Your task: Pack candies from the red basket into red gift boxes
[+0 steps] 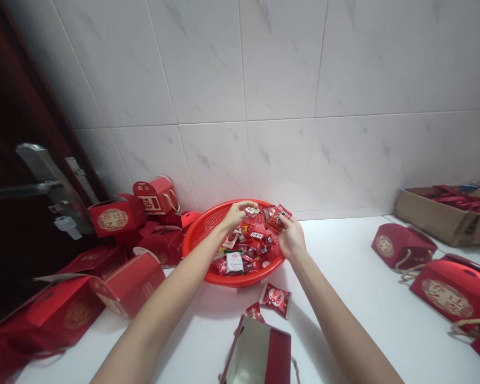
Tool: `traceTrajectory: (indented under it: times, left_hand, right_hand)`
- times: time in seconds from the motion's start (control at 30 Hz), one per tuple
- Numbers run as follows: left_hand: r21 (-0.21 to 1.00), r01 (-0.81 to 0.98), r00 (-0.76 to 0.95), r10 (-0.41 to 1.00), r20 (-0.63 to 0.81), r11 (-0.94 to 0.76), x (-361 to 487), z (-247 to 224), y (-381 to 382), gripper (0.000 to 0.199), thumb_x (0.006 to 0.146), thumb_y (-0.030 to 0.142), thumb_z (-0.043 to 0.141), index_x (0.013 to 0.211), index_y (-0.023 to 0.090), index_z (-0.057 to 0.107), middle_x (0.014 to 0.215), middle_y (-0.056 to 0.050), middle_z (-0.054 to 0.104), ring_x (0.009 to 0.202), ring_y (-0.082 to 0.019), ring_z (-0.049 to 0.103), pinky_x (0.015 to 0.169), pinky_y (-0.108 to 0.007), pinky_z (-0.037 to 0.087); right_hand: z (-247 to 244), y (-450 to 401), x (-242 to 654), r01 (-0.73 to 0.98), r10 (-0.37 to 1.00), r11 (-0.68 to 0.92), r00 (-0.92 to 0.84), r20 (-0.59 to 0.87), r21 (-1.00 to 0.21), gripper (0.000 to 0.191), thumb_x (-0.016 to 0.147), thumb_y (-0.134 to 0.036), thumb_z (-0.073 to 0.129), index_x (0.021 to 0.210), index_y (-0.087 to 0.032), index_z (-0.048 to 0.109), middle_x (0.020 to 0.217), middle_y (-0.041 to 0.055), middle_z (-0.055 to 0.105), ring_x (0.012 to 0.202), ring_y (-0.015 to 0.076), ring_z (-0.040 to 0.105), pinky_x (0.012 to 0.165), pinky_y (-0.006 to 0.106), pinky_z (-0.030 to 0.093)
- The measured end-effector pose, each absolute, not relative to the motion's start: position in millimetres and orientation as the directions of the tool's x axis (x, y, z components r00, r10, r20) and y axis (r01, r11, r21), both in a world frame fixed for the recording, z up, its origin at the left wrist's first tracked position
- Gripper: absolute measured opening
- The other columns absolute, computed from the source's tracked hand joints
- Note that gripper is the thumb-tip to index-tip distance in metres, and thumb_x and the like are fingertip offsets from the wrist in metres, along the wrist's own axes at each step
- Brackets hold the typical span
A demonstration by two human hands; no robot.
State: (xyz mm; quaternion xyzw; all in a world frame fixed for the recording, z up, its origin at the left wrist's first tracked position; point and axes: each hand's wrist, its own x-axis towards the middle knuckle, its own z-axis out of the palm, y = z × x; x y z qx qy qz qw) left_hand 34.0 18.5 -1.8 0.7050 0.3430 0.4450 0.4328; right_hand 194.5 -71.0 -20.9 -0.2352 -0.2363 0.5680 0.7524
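Note:
Above the red plastic basket (192, 234), my right hand (293, 237) pinches red candy packets (275, 220) at the basket's right rim. My left hand (240, 212) is closed on a small white-and-red wrapped candy (252, 211) over the far side. Mixed wrapped candies, among them a white packet (234, 262), lie in the basket. In front of it, on the white table, rest a larger red candy packet (276, 300) and a smaller one (255, 312). Nearest me stands an open red gift box (260, 346) with a pale inside and a cord handle.
Red gift boxes (132, 282) are heaped on the left by a dark door with a metal handle (40, 186). More red boxes (444, 288) with cord handles stand on the right. Behind them is a cardboard box (444, 216) holding dark red ribbon-like material. A tiled wall closes the back.

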Motion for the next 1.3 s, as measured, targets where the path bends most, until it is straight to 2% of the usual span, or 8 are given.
traceTrajectory:
  times: [0.13, 0.27, 0.43, 0.53, 0.7, 0.83, 1.03, 1.3]
  left_hand:
    - [0.939, 0.036, 0.389, 0.870, 0.302, -0.342, 37, -1, 15, 0.029, 0.062, 0.031, 0.077, 0.085, 0.014, 0.079, 0.098, -0.010, 0.078, 0.092, -0.023, 0.069, 0.082, -0.034, 0.053]
    - [0.956, 0.023, 0.404, 0.877, 0.259, -0.293, 40, 0, 13, 0.024, 0.061, 0.028, 0.073, 0.080, 0.014, 0.079, 0.092, -0.010, 0.079, 0.082, -0.021, 0.069, 0.076, -0.033, 0.054]
    - [0.963, 0.015, 0.423, 0.875, 0.237, -0.268, 39, 7, 7, 0.027, 0.067, 0.031, 0.065, 0.081, 0.012, 0.080, 0.093, -0.012, 0.079, 0.082, -0.022, 0.069, 0.072, -0.033, 0.054]
    - [0.958, 0.024, 0.431, 0.867, 0.248, -0.285, 40, 10, 2, 0.030, 0.070, 0.038, 0.071, 0.082, 0.011, 0.079, 0.085, -0.011, 0.079, 0.077, -0.022, 0.069, 0.069, -0.031, 0.053]
    - [0.939, 0.042, 0.434, 0.853, 0.290, -0.341, 44, 11, -5, 0.044, 0.059, 0.046, 0.089, 0.084, 0.012, 0.079, 0.074, -0.006, 0.076, 0.071, -0.019, 0.067, 0.069, -0.031, 0.052]
    - [0.930, 0.032, 0.413, 0.852, 0.322, -0.367, 44, 11, -5, 0.048, 0.060, 0.054, 0.088, 0.084, 0.013, 0.078, 0.077, -0.004, 0.076, 0.074, -0.019, 0.068, 0.073, -0.030, 0.052]
    - [0.925, 0.054, 0.426, 0.847, 0.319, -0.376, 45, 12, -5, 0.049, 0.066, 0.060, 0.081, 0.078, 0.013, 0.077, 0.071, -0.004, 0.074, 0.068, -0.018, 0.065, 0.067, -0.029, 0.051]
    - [0.896, 0.173, 0.448, 0.843, 0.299, -0.410, 44, 11, -7, 0.055, 0.065, 0.067, 0.078, 0.070, 0.013, 0.073, 0.063, -0.004, 0.070, 0.057, -0.014, 0.058, 0.058, -0.025, 0.046]
  right_hand:
    - [-18, -74, 193, -0.749, 0.964, 0.240, 0.260, 0.059, -0.618, 0.009, 0.071, -0.011, 0.070, 0.075, -0.019, 0.069, 0.073, 0.0020, 0.077, 0.070, 0.0179, 0.072, 0.070, 0.032, 0.061]
    - [-18, -75, 191, -0.737, 0.963, 0.253, 0.257, 0.087, -0.627, 0.009, 0.069, -0.014, 0.072, 0.076, -0.018, 0.070, 0.072, 0.0024, 0.077, 0.068, 0.0195, 0.072, 0.070, 0.035, 0.062]
    - [-20, -75, 192, -0.728, 0.964, 0.260, 0.233, 0.128, -0.634, 0.012, 0.069, -0.014, 0.076, 0.079, -0.018, 0.072, 0.076, 0.0029, 0.078, 0.070, 0.0196, 0.073, 0.073, 0.035, 0.062]
    - [-18, -77, 193, -0.730, 0.969, 0.247, 0.206, 0.139, -0.637, 0.012, 0.071, -0.014, 0.076, 0.080, -0.018, 0.071, 0.077, 0.0031, 0.078, 0.072, 0.0207, 0.074, 0.076, 0.036, 0.061]
    - [-14, -79, 194, -0.727, 0.975, 0.219, 0.181, 0.125, -0.651, 0.011, 0.072, -0.012, 0.073, 0.082, -0.017, 0.073, 0.078, 0.0032, 0.079, 0.074, 0.0212, 0.075, 0.076, 0.036, 0.061]
    - [-14, -80, 194, -0.719, 0.978, 0.208, 0.156, 0.137, -0.663, 0.014, 0.072, -0.012, 0.075, 0.086, -0.016, 0.073, 0.082, 0.0050, 0.080, 0.078, 0.0211, 0.075, 0.081, 0.036, 0.060]
    - [-16, -79, 193, -0.714, 0.973, 0.227, 0.197, 0.120, -0.663, 0.014, 0.070, -0.012, 0.073, 0.083, -0.017, 0.073, 0.080, 0.0045, 0.079, 0.074, 0.0199, 0.073, 0.072, 0.033, 0.059]
    - [-22, -77, 192, -0.575, 0.960, 0.277, 0.142, 0.239, -0.769, 0.025, 0.062, -0.022, 0.082, 0.085, -0.018, 0.074, 0.085, 0.0027, 0.080, 0.081, 0.0202, 0.072, 0.081, 0.033, 0.057]
